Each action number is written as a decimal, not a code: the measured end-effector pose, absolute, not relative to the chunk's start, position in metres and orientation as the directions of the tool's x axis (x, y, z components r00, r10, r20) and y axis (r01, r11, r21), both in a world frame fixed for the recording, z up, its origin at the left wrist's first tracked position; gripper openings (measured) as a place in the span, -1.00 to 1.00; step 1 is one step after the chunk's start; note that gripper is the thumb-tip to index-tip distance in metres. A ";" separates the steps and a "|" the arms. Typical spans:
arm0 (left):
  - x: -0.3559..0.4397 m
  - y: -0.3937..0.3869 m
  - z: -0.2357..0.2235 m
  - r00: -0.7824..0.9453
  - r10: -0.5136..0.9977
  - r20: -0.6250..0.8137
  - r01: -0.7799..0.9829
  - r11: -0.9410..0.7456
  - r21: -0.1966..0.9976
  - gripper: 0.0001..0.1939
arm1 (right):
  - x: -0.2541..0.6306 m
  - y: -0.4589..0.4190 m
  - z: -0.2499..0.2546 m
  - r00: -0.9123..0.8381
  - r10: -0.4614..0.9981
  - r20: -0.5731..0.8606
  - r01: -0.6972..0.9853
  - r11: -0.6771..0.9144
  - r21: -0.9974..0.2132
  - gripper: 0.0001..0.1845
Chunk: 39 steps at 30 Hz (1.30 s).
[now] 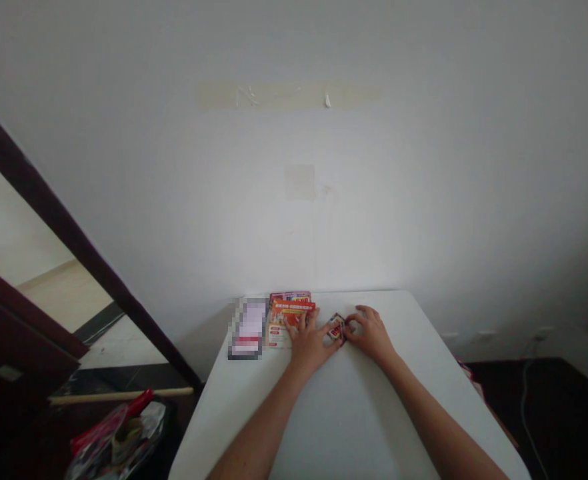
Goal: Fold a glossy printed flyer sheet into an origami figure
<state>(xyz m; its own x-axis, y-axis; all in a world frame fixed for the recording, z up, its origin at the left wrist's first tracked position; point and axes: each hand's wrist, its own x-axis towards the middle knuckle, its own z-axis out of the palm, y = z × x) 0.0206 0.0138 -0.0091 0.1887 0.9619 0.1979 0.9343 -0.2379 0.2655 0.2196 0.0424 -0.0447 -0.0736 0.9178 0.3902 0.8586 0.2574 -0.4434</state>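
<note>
Between my hands, a small dark pack [335, 329] with red and white lettering lies at the far part of the white table [339, 413]. Its exact kind is too small to tell. My left hand [310, 339] grips its left side with thumb and index finger, while the other fingers spread over the edge of an orange and white printed leaflet [279, 333]. At the pack's right edge, the thumb and index finger of my right hand [371, 335] pinch it, with the remaining fingers curved above. Another red printed sheet [290, 295] sticks out behind the leaflet.
A phone [248, 328], blurred by pixels, lies left of the leaflet. The table's far edge meets a white wall [374, 200]. On the floor at lower left stands a bag-lined bin [124, 440], near a wooden stick [124, 396]. A cable [524, 393] hangs at right.
</note>
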 end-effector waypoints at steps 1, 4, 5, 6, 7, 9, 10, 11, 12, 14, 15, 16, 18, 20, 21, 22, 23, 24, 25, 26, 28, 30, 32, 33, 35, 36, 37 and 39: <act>0.020 0.015 -0.010 0.194 0.961 0.197 0.932 -0.243 0.268 -0.49 | 0.220 0.042 -0.045 -0.074 0.918 0.389 0.858 0.258 -0.444 -0.72; 0.016 0.017 -0.012 0.215 0.957 0.194 0.927 -0.262 0.267 -0.54 | 0.220 0.041 -0.045 -0.077 0.918 0.390 0.858 0.260 -0.444 -0.74; 0.016 0.018 -0.013 0.217 0.957 0.192 0.928 -0.264 0.265 -0.55 | 0.220 0.041 -0.045 -0.076 0.918 0.390 0.858 0.260 -0.443 -0.73; 0.015 0.018 -0.013 0.218 0.957 0.189 0.928 -0.263 0.263 -0.56 | 0.220 0.041 -0.045 -0.075 0.918 0.390 0.859 0.258 -0.443 -0.73; 0.015 0.019 -0.013 0.216 0.958 0.187 0.929 -0.261 0.263 -0.56 | 0.220 0.041 -0.044 -0.074 0.918 0.389 0.860 0.257 -0.442 -0.72; 0.015 0.019 -0.014 0.212 0.959 0.186 0.930 -0.257 0.265 -0.56 | 0.219 0.040 -0.044 -0.074 0.919 0.388 0.862 0.255 -0.439 -0.70; 0.015 0.019 -0.014 0.211 0.959 0.189 0.929 -0.257 0.265 -0.56 | 0.219 0.040 -0.043 -0.077 0.919 0.387 0.862 0.256 -0.437 -0.69; 0.015 0.019 -0.014 0.211 0.959 0.192 0.929 -0.257 0.265 -0.56 | 0.219 0.039 -0.043 -0.081 0.919 0.386 0.863 0.259 -0.434 -0.67; 0.015 0.019 -0.014 0.212 0.958 0.194 0.929 -0.259 0.265 -0.55 | 0.219 0.039 -0.043 -0.086 0.918 0.386 0.863 0.263 -0.432 -0.66; 0.015 0.019 -0.014 0.217 0.958 0.190 0.929 -0.262 0.262 -0.54 | 0.220 0.039 -0.042 -0.094 0.918 0.385 0.864 0.268 -0.426 -0.63; 0.015 0.019 -0.014 0.218 0.958 0.185 0.929 -0.262 0.262 -0.54 | 0.220 0.039 -0.042 -0.099 0.918 0.384 0.865 0.270 -0.422 -0.62; 0.015 0.019 -0.014 0.218 0.959 0.182 0.929 -0.261 0.262 -0.54 | 0.220 0.039 -0.042 -0.104 0.918 0.383 0.866 0.273 -0.419 -0.61; 0.015 0.019 -0.013 0.214 0.961 0.177 0.931 -0.256 0.262 -0.54 | 0.220 0.039 -0.042 -0.114 0.917 0.382 0.867 0.279 -0.413 -0.59; 0.015 0.019 -0.013 0.208 0.961 0.180 0.932 -0.251 0.262 -0.55 | 0.221 0.039 -0.043 -0.121 0.916 0.382 0.866 0.285 -0.410 -0.59; 0.015 0.019 -0.013 0.206 0.961 0.183 0.932 -0.250 0.262 -0.55 | 0.221 0.039 -0.044 -0.125 0.916 0.382 0.866 0.288 -0.408 -0.57; 0.015 0.019 -0.013 0.205 0.961 0.185 0.932 -0.250 0.262 -0.55 | 0.222 0.039 -0.044 -0.128 0.915 0.382 0.865 0.291 -0.408 -0.56; 0.016 0.019 -0.013 0.205 0.960 0.189 0.932 -0.251 0.261 -0.55 | 0.222 0.039 -0.045 -0.133 0.915 0.382 0.865 0.295 -0.407 -0.53; 0.016 0.019 -0.014 0.207 0.959 0.192 0.932 -0.253 0.260 -0.55 | 0.222 0.039 -0.046 -0.139 0.914 0.381 0.864 0.301 -0.405 -0.51; 0.015 0.019 -0.014 0.209 0.959 0.192 0.932 -0.255 0.259 -0.56 | 0.223 0.039 -0.046 -0.148 0.913 0.381 0.862 0.308 -0.403 -0.48; 0.015 0.019 -0.014 0.209 0.959 0.190 0.932 -0.254 0.259 -0.56 | 0.223 0.040 -0.047 -0.155 0.911 0.381 0.861 0.314 -0.400 -0.47; 0.015 0.019 -0.013 0.207 0.961 0.183 0.931 -0.251 0.264 -0.56 | 0.224 0.039 -0.048 -0.167 0.910 0.381 0.860 0.323 -0.395 -0.44; 0.015 0.019 -0.013 0.203 0.963 0.177 0.931 -0.246 0.271 -0.56 | 0.224 0.039 -0.048 -0.174 0.909 0.379 0.860 0.327 -0.392 -0.42; 0.015 0.019 -0.012 0.201 0.964 0.174 0.930 -0.244 0.276 -0.55 | 0.224 0.038 -0.047 -0.178 0.908 0.378 0.859 0.331 -0.390 -0.41; 0.015 0.019 -0.012 0.200 0.965 0.172 0.929 -0.243 0.279 -0.55 | 0.224 0.037 -0.047 -0.182 0.907 0.379 0.859 0.334 -0.388 -0.40; 0.015 0.019 -0.012 0.198 0.966 0.168 0.928 -0.240 0.284 -0.55 | 0.225 0.037 -0.047 -0.190 0.906 0.378 0.859 0.340 -0.382 -0.39; 0.015 0.019 -0.013 0.197 0.966 0.170 0.928 -0.239 0.286 -0.55 | 0.225 0.037 -0.047 -0.195 0.906 0.376 0.861 0.342 -0.378 -0.38; 0.015 0.019 -0.013 0.195 0.966 0.172 0.928 -0.239 0.287 -0.55 | 0.225 0.038 -0.047 -0.199 0.906 0.372 0.862 0.343 -0.374 -0.38; 0.015 0.019 -0.014 0.194 0.965 0.176 0.928 -0.239 0.286 -0.55 | 0.227 0.038 -0.047 -0.210 0.909 0.361 0.863 0.345 -0.369 -0.37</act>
